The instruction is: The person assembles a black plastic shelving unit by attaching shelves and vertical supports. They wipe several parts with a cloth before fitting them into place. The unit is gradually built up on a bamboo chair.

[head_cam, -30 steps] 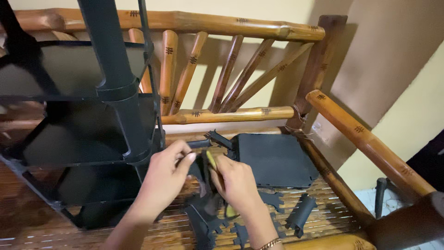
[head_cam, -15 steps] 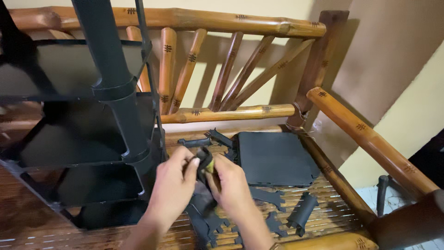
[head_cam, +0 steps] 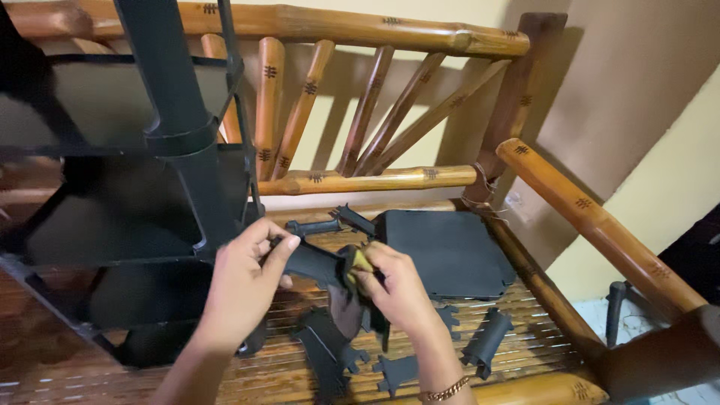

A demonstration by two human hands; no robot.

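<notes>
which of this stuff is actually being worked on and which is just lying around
In hand: black plastic part, held by left hand and right hand; yellow cloth under the right fingers.

Lying about: flat black panel, short black tube, black shelf rack, bamboo bench.

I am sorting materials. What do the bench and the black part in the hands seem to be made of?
The bench: bamboo, glossy varnished, with visible nodes and a slatted seat. The black part between left hand and right hand: probably matte moulded plastic, with a smooth, even, dull surface.
</notes>
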